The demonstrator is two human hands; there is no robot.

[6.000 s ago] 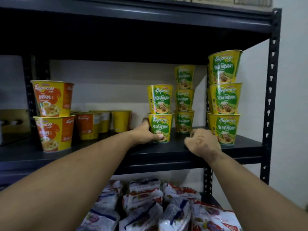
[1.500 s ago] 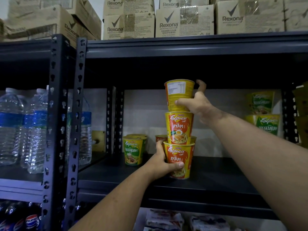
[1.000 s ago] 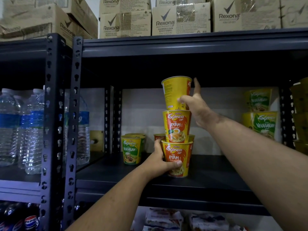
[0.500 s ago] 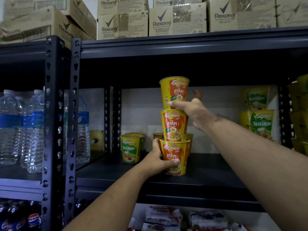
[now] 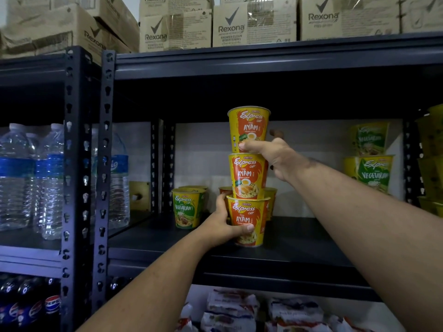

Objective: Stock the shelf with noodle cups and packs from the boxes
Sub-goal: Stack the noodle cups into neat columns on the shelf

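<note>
Three yellow-and-orange Ayam noodle cups stand stacked on the dark shelf board (image 5: pixel 299 250). My left hand (image 5: pixel 220 226) grips the bottom cup (image 5: pixel 249 216) from its left side, thumb across the front. My right hand (image 5: pixel 275 156) holds the top cup (image 5: pixel 249 125) near its base, thumb on the front and fingers behind. The middle cup (image 5: pixel 248 176) sits between them. A green Vegetarian cup (image 5: pixel 188 208) stands to the left, with more cups behind the stack.
Stacked green Vegetarian cups (image 5: pixel 370 168) fill the shelf's right side. Water bottles (image 5: pixel 50 180) stand in the left bay, cola bottles (image 5: pixel 31 305) below them. Noodle packs (image 5: pixel 230 310) lie on the lower shelf. Cardboard boxes (image 5: pixel 254 22) sit on top of the rack.
My right hand has turned the top cup so its Ayam label faces front. My left hand has kept its grip on the bottom cup. Six seconds ago both hands were at the green cups.
</note>
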